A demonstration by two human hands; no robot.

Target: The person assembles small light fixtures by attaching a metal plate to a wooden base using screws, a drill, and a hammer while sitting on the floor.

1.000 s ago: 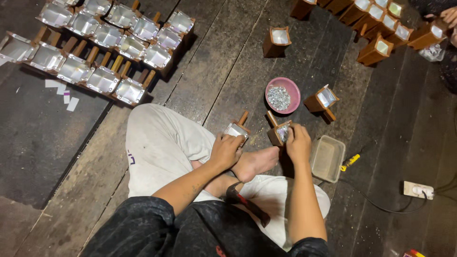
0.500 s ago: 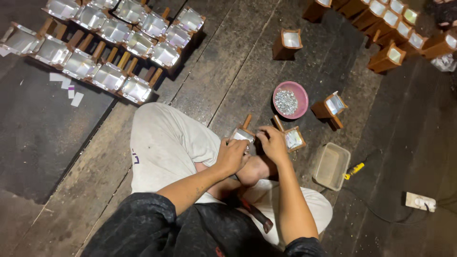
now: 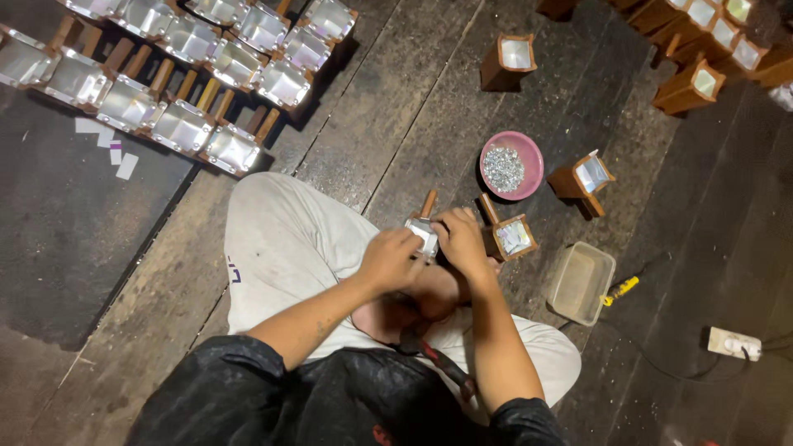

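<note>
I see both hands meeting over 1 small wooden scoop with a shiny foil lining and a short brown handle, which sits just above the person's lap, near the pink round bowl of small silver pieces and below and to the left of it. The left hand wraps the scoop's near side, fingers curled shut on it. The right hand presses on its right edge, fingers bent and gripping the same piece.

Just right of the right hand, and straight below the pink bowl, a second foil-lined wooden scoop rests on the dark plank floor. Touching distance right of the bowl stands a third wooden scoop with its foil flap raised. Lower right of the bowl lies a clear rectangular plastic tray, with a yellow-handled tool just beside it. Far left of the bowl, rows of finished foil-lined scoops lie packed together. Farther right of the tray sits a white power socket block.
</note>
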